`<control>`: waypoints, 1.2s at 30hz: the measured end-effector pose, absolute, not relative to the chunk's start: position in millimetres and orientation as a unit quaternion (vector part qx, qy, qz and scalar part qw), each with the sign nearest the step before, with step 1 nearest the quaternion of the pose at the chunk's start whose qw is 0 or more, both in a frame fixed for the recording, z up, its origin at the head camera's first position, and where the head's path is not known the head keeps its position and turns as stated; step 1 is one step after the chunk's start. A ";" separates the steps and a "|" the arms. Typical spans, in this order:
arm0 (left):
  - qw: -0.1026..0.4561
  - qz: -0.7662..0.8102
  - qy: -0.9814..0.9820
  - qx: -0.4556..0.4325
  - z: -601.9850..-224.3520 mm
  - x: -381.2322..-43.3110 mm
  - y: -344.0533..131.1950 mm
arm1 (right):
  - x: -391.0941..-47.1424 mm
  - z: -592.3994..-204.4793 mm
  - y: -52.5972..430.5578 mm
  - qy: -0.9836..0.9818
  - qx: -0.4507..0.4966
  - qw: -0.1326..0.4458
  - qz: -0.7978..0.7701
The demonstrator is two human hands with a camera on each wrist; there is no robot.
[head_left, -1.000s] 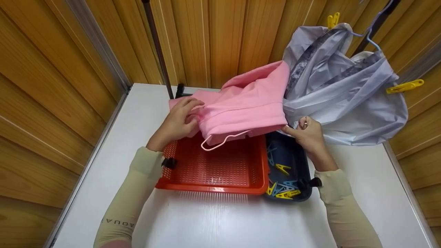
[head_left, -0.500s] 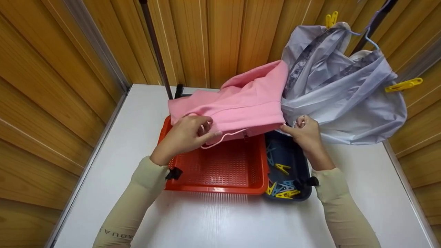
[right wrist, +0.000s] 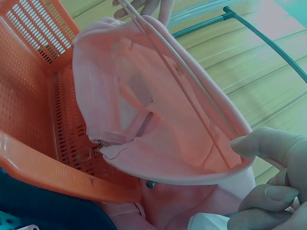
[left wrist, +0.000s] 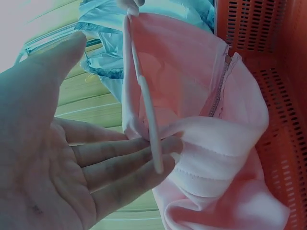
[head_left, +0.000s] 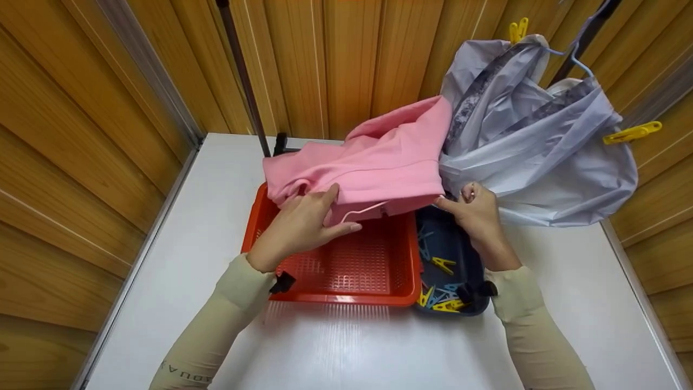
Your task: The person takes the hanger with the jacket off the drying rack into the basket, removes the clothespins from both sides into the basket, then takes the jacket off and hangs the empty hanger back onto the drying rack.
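A pink garment with a zipped waistband (head_left: 387,179) lies partly over the red basket (head_left: 346,299), its waist opening toward me. Inside that opening runs a thin pale hanger (left wrist: 148,110). My left hand (head_left: 300,225) is at the left end of the waistband. Its fingers are extended against the fabric behind the hanger's end, thumb held apart, in the left wrist view. With thumb and curled index finger, my right hand (head_left: 479,219) pinches the waistband's right corner, where the hanger's other end sits. The zip (right wrist: 144,125) shows on the near side of the waist.
A dark blue tray (head_left: 479,309) with several clothespins (head_left: 444,265) stands right of the basket. A pale grey garment (head_left: 547,151) hangs at right on a hanger (head_left: 583,65), clipped by yellow clothespins (head_left: 632,132). A dark pole (head_left: 243,76) stands at back left.
My left hand has let go of the garment's left side and moved right and down, its fingers straightening by the hanger's end. The right hand keeps its pinch, almost unmoved.
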State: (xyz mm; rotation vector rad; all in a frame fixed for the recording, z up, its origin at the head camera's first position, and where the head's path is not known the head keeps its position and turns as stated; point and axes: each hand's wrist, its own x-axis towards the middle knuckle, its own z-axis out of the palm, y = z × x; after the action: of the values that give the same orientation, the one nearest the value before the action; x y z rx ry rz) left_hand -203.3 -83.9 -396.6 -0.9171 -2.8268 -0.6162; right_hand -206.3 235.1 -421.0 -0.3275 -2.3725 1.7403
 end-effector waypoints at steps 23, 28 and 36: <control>0.102 -0.180 -0.933 -0.294 -410.9 -209.4 -77.5 | -196.7 -410.2 221.9 -0.781 -0.089 0.051 0.616; 0.132 -0.166 -0.933 -0.289 -413.4 -210.4 -75.5 | -196.4 -407.8 224.4 -0.745 -0.077 0.027 0.662; 0.130 -0.176 -0.938 -0.267 -413.3 -210.2 -74.4 | -199.3 -400.5 231.9 -0.652 -0.046 -0.010 0.757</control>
State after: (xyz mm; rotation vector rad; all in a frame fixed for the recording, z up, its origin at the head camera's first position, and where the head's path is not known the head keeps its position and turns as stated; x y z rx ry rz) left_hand -210.2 -74.4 -413.3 -0.7767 -2.7260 -0.5121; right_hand -199.3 231.9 -400.5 -0.1457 -2.0614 2.3932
